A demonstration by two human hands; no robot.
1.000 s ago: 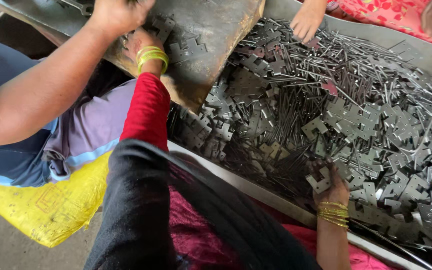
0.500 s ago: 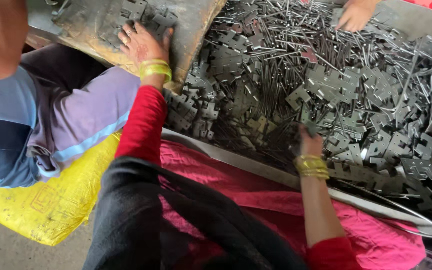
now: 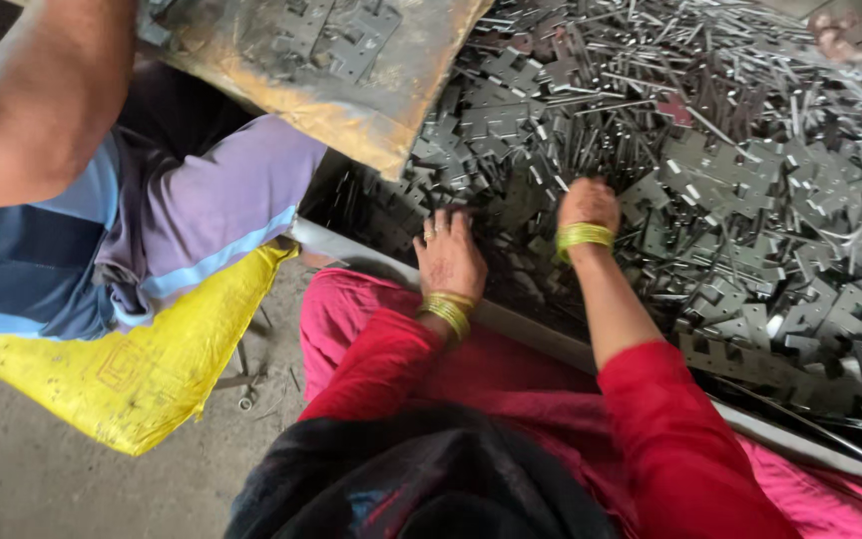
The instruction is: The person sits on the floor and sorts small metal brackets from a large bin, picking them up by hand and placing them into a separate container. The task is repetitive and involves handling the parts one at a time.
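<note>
Head view: left hand [image 3: 448, 262] lying flat, fingers spread, grip released, at the near edge of the heap of flat notched metal plates [image 3: 740, 200]. Right hand [image 3: 587, 204] just beside, knuckles up, digging into the plates; grip hidden, cannot tell. Heap spreading away and rightward across the tray [image 3: 511, 321]. Upper left, co-worker's arm [image 3: 37, 110] tipping a dirty sack [image 3: 351, 80] over the pile.
</note>
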